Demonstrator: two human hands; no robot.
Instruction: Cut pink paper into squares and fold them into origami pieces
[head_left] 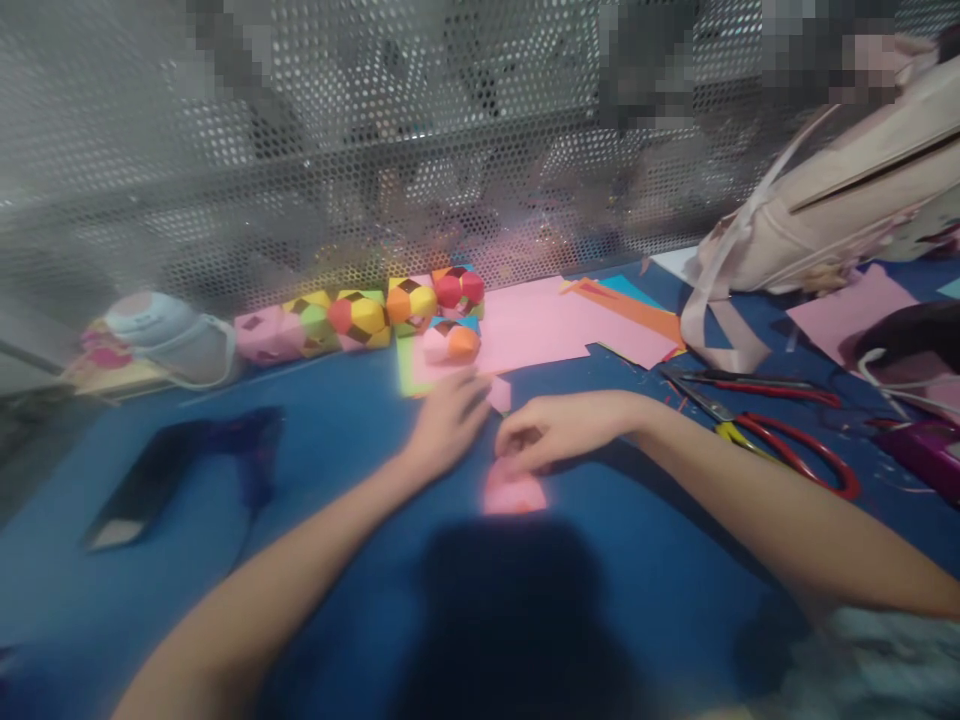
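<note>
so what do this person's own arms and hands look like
The left hand and right hand look ungloved, and no watch or bracelet shows at the wrists. No sleeve covers either visible forearm. Blurred, pale grey-blue fabric shows near the right elbow, possibly clothing.

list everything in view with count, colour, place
folded paper ornaments: six, multicoloured, back centre
paper sheets: several, mostly pink, behind hands
scissors: at least one pair, red-handled, right
purple object: one, purple, far right
bag: one, pale, upper right
rounded container: one, pale blue, back left
phone-like slab: one, dark, left
blurred tool: one, dark blue, left
perforated panel: one, grey, back
table: one, blue, beneath
paper piece: one, pink, at right hand
left hand: one, bare, centre
</note>
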